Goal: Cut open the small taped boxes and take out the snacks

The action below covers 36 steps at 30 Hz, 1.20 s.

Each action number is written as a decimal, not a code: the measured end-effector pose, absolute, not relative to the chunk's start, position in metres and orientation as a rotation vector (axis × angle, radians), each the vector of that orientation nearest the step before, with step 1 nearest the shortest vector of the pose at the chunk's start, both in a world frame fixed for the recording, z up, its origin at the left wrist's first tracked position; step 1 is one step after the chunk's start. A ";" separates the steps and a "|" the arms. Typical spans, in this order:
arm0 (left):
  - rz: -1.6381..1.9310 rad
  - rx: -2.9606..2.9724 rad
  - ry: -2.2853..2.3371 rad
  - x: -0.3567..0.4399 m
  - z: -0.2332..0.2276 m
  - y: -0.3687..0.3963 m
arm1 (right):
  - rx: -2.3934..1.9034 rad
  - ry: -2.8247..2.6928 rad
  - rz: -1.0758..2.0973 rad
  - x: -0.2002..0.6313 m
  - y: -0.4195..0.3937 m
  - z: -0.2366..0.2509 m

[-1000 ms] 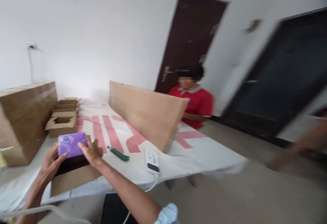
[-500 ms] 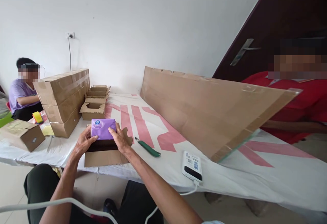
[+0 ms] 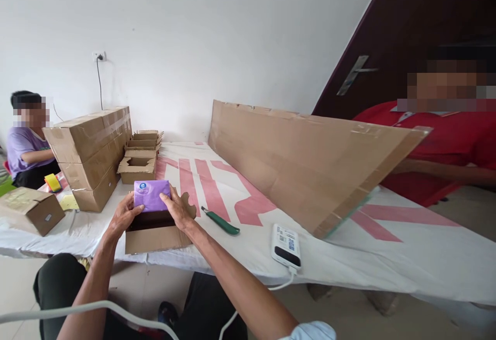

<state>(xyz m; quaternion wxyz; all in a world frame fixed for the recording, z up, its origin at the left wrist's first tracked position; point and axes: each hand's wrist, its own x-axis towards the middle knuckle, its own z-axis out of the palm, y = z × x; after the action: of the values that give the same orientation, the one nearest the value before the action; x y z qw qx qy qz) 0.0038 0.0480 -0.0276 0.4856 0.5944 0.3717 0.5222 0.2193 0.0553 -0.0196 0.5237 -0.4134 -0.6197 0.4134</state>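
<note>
Hands grip a purple packet (image 3: 151, 195) from both sides (left hand (image 3: 124, 215), right hand (image 3: 177, 211)), holding it at the mouth of an open cardboard box (image 3: 157, 236) near a green knife (image 3: 221, 222).

Glossy purple plastic pack (image 3: 151, 195), matt brown cardboard box (image 3: 157, 237), white cloth table cover (image 3: 248, 247).

purple packet (image 3: 151, 195), over open carton (image 3: 155, 234)

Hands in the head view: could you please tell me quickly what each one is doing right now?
Left hand: closed on the purple packet, over the open cardboard box.
Right hand: closed on the same packet's other side.
</note>
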 end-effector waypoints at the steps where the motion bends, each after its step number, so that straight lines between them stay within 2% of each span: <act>1: 1.269 1.444 0.905 0.004 -0.027 0.048 | -1.006 -1.476 0.985 0.219 0.056 -0.020; 23: 1.282 1.434 0.935 0.012 -0.012 0.039 | -0.889 -1.441 1.049 0.215 0.059 -0.021; 29: 1.241 1.496 1.134 0.008 0.000 0.040 | -0.995 -1.415 1.095 0.213 0.061 -0.011; 36: 1.203 1.499 1.195 0.004 0.002 0.053 | -0.902 -1.439 1.078 0.211 0.067 -0.006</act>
<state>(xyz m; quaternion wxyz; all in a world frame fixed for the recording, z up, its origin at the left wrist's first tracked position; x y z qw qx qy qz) 0.0040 0.0526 0.0019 0.4254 0.5995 0.4778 0.4810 0.2114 0.0666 -0.0057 0.5354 -0.3785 -0.6043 0.4526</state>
